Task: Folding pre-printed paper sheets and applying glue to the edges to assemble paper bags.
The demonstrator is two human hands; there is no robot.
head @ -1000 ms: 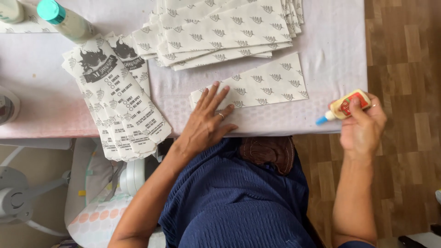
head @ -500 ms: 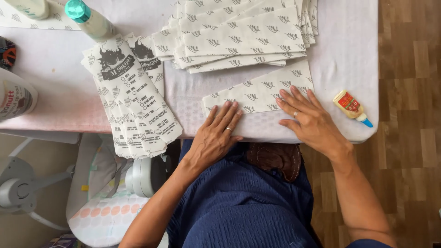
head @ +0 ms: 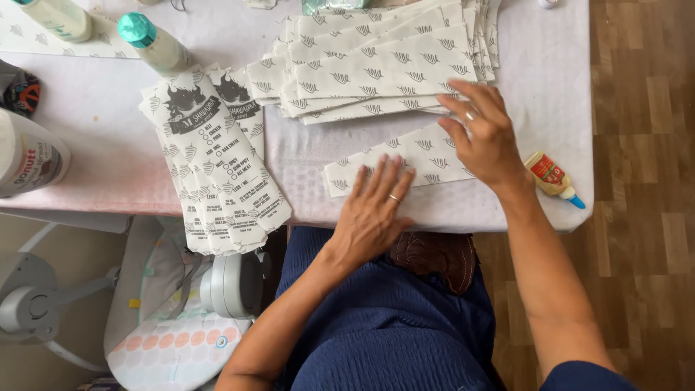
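Note:
A folded white paper sheet with a small leaf pattern lies near the table's front edge. My left hand presses flat on its left part, fingers spread. My right hand lies flat on its right end, fingers spread and reaching to the edge of the stack behind. A small yellow glue bottle with a blue tip rests on the table just right of my right hand, not held.
A fanned stack of patterned sheets fills the back middle. A pile of finished printed paper bags hangs over the front edge at left. Two teal-capped bottles and a white container stand at left. The table has a pale cloth.
A second ago my right hand held the glue bottle off the table's right edge. It has set the bottle down and moved onto the sheet, sliding up toward the stack.

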